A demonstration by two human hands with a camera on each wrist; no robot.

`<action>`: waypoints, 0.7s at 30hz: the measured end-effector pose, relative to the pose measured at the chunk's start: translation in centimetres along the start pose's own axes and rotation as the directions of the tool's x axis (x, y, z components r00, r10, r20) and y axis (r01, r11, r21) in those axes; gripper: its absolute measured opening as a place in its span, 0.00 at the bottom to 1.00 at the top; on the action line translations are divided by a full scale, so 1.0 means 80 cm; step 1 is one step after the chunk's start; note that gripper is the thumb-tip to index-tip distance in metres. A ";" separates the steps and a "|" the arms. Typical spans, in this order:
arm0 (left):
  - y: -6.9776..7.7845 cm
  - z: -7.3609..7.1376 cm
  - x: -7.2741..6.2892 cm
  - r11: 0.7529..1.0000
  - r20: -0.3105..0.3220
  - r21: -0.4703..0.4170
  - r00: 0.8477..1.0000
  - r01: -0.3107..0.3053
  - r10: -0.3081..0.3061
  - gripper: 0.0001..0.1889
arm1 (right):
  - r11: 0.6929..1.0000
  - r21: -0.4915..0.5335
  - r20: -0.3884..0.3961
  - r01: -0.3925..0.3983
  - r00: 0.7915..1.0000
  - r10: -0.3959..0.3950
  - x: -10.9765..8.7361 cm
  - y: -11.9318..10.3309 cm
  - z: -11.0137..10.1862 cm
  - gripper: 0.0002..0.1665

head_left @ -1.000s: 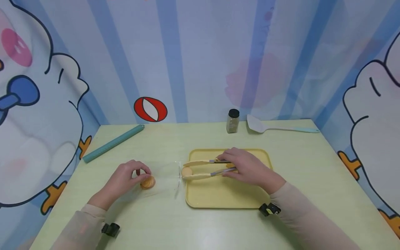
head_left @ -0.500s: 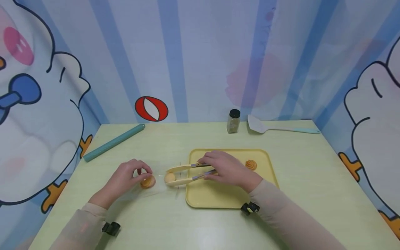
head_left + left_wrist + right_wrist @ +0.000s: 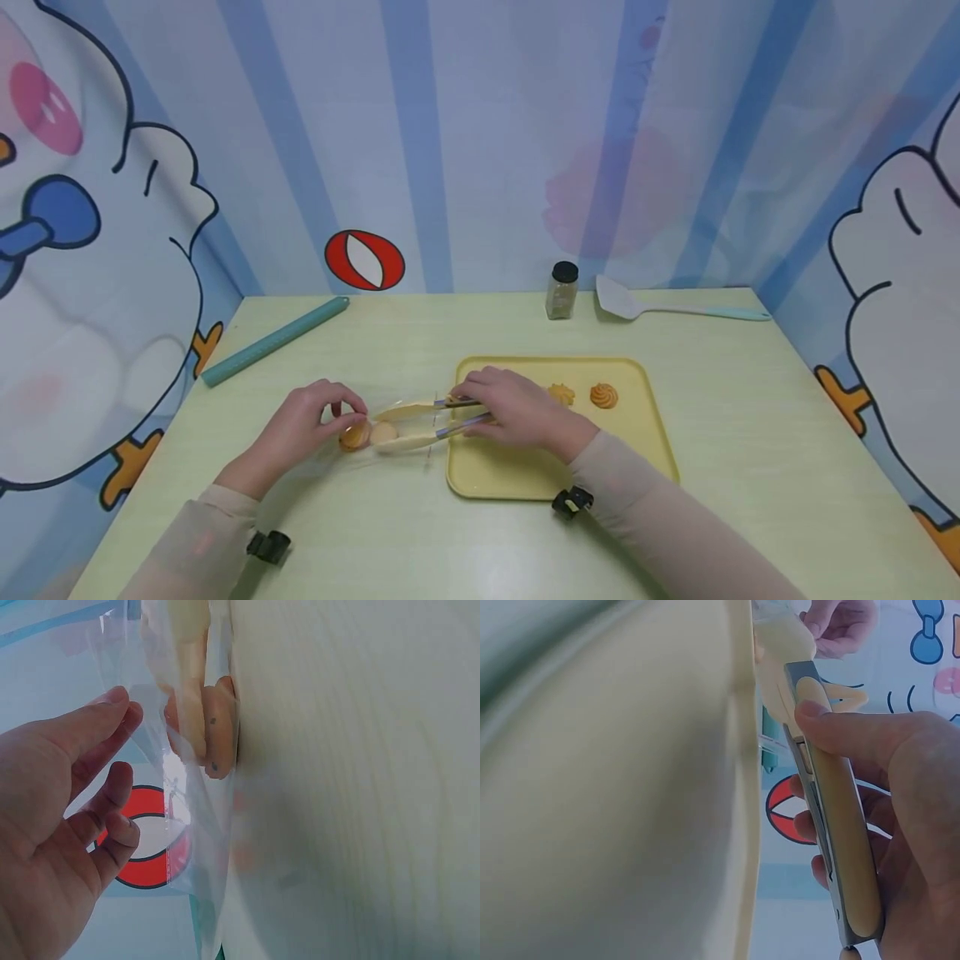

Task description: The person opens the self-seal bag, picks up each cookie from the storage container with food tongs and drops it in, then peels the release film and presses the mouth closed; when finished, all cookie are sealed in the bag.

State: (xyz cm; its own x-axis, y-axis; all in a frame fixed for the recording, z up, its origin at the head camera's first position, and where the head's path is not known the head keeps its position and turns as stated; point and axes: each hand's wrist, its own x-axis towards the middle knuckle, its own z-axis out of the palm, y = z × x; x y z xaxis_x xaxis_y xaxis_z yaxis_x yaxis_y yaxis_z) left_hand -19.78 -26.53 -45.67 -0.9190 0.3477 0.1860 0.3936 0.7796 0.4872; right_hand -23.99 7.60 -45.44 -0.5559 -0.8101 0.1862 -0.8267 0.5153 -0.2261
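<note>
My left hand (image 3: 300, 429) pinches the film of a clear plastic bag (image 3: 180, 810) between thumb and forefinger, the other fingers loosely bent. Inside the bag lies a swirled cookie (image 3: 355, 436), just by the fingertips. My right hand (image 3: 521, 414) grips a pair of tongs (image 3: 836, 817), cream at the tips and handle sides, with metal between. The tong tips reach into the bag from the right. Between them sits a pale round cookie (image 3: 385, 432), close beside the first one. In the left wrist view the cookies stand behind the film, partly blurred by it.
A yellow tray (image 3: 510, 475) lies under my right hand, bearing a swirled cookie (image 3: 603, 396) and another cookie (image 3: 561, 393) partly behind the hand. Toward the back are a teal rolling pin (image 3: 275, 342), a black-capped jar (image 3: 562, 292) and a spatula (image 3: 618, 298).
My right hand has moved left from over the tray, carrying the pale cookie in the tongs into the bag beside the other cookie. Cookies on the tray came into sight. The left hand stayed nearly still.
</note>
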 end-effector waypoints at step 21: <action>-0.003 -0.001 -0.006 1.000 -0.002 -0.014 1.000 0.010 -0.010 0.07 | 0.997 0.021 -0.033 -0.072 0.997 0.073 -0.023 -0.005 -0.009 0.29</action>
State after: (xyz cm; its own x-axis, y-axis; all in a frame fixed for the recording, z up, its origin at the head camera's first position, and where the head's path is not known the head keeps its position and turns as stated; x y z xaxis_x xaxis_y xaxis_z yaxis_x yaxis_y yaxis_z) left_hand -19.41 -26.91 -45.78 -0.9228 0.3390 0.1830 0.3842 0.7757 0.5006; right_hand -22.67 9.11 -45.02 -0.6172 -0.7607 0.2010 -0.7823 0.5663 -0.2594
